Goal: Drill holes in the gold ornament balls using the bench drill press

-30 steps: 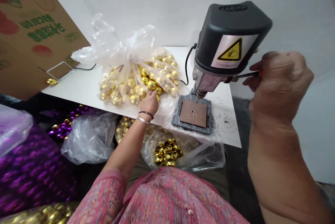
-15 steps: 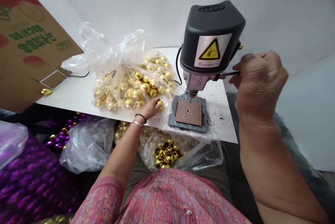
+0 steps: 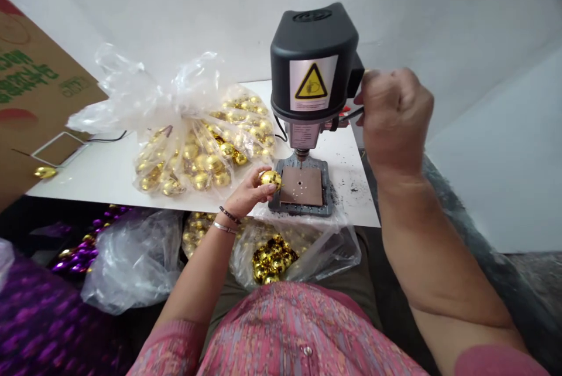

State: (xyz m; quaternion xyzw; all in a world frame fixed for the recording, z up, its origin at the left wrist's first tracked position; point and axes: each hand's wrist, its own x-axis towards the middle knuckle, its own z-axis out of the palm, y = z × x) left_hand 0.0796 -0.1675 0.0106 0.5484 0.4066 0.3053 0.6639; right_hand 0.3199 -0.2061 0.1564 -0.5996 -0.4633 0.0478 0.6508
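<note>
Between the thumb and fingers of my left hand (image 3: 248, 193) is a shiny gold ball (image 3: 271, 180), held at the left edge of the drill press base (image 3: 325, 209). My right hand (image 3: 395, 118) is closed around the feed lever (image 3: 352, 114) on the side of the black drill press (image 3: 314, 65). Below the press head, the bit (image 3: 301, 159) points down, raised above a brown square plate (image 3: 302, 185) with a hole in its middle. Dark shavings lie around the base.
A clear bag of gold balls (image 3: 197, 159) lies on the white table (image 3: 109, 180). Another open bag with gold balls (image 3: 274, 259) sits below the table edge. At left are a cardboard box (image 3: 39, 89), a loose gold ball (image 3: 45, 172) and purple balls (image 3: 39, 317).
My left hand has brought the gold ball from beside the bag to the drill press base. My right hand stays on the lever. The view has shifted to the right.
</note>
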